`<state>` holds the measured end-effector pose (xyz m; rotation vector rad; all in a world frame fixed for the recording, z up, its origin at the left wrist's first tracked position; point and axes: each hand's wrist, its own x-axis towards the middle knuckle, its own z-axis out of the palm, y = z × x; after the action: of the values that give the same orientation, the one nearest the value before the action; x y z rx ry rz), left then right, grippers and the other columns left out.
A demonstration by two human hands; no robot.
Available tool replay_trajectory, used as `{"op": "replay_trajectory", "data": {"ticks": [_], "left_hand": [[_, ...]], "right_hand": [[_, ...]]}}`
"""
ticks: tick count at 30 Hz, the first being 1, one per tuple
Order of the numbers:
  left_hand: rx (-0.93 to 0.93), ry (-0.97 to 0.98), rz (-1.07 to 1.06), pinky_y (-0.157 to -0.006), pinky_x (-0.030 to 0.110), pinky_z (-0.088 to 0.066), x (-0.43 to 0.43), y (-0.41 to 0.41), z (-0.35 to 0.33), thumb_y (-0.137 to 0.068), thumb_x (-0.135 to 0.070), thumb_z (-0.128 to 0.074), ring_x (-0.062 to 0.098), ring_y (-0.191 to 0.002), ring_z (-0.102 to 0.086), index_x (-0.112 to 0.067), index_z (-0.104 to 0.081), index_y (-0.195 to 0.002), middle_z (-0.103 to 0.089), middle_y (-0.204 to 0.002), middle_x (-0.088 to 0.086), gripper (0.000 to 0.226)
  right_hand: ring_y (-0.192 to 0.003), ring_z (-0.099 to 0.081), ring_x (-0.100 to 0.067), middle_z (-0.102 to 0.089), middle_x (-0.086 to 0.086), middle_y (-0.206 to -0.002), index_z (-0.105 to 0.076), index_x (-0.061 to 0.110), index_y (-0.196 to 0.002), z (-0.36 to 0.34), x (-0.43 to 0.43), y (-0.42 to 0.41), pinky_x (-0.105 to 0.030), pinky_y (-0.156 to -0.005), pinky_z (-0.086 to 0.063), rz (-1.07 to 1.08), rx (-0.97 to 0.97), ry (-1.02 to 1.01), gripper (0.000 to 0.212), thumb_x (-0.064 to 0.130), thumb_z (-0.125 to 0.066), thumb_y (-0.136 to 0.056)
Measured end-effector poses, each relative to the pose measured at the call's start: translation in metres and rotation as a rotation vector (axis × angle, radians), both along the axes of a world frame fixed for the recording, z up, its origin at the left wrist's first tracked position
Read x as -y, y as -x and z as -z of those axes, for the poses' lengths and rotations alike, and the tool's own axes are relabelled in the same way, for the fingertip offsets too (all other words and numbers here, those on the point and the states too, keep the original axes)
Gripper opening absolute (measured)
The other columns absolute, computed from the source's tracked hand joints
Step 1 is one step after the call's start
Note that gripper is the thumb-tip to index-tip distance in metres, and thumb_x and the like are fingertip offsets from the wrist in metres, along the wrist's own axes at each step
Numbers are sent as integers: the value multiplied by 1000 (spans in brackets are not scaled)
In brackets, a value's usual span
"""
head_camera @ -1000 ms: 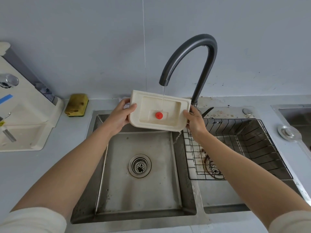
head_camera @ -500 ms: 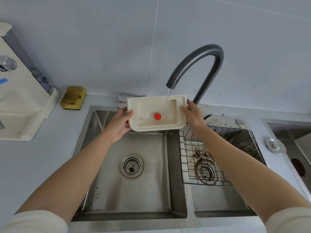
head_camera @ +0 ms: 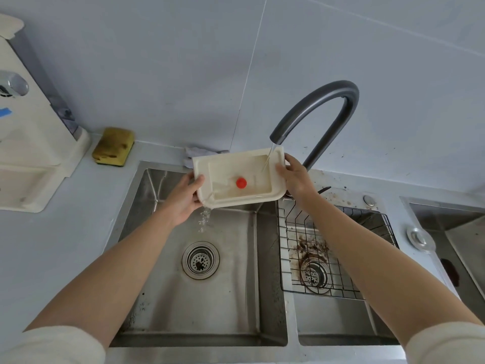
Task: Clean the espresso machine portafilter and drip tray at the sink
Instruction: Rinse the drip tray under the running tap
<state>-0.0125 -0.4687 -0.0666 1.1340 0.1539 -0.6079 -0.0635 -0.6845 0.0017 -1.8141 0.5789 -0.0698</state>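
A cream drip tray (head_camera: 258, 193) with a red float (head_camera: 241, 183) in its middle is held over the left sink basin (head_camera: 162, 306). My left hand (head_camera: 183, 199) grips its left end and my right hand (head_camera: 295, 177) grips its right end. The dark curved faucet (head_camera: 325, 101) runs a thin stream into the tray's right side. The tray tilts down to the left, and water spills off its lower left corner into the basin. No portafilter is in view.
A cream espresso machine (head_camera: 31, 153) stands on the counter at the left, with a yellow sponge (head_camera: 113, 149) beside it. The right basin holds a wire rack (head_camera: 338, 258) over a stained drain. A grey cloth (head_camera: 193, 153) lies behind the tray.
The tray has tipped down at its left end and water now pours from that corner. The faucet stream now lands nearer the tray's right end.
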Motion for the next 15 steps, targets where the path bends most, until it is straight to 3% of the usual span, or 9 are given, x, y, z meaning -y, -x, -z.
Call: {"op": "replay_trajectory", "data": {"ticks": [7, 12, 15], "left_hand": [[13, -9, -7, -91, 46, -43, -3, -8, -2, -97, -16, -42, 20, -90, -59, -8, -35, -136, -59, -104, 3, 40], [7, -13, -14, -95, 48, -42, -7, -11, 2, -97, -17, -43, 20, -93, -59, -9, -36, -134, -57, -110, 5, 39], [2, -16, -3, -95, 48, -42, -11, -10, 5, -97, -18, -43, 22, -96, -59, -8, -36, -134, -59, -109, 5, 39]], "right_hand": [[-113, -56, -31, -56, -14, -125, -40, 19, -139, -1, -1, -10, -45, -99, -46, -6, -32, 30, 42, 14, -44, -97], [-109, -56, -29, -56, -15, -124, -40, 17, -138, -2, -6, -10, -36, -92, -48, -30, -40, 25, 42, 12, -44, -97], [-110, -56, -28, -56, -14, -124, -40, 15, -138, 0, -9, -8, -38, -94, -48, -36, -57, 21, 41, 12, -43, -97]]}}
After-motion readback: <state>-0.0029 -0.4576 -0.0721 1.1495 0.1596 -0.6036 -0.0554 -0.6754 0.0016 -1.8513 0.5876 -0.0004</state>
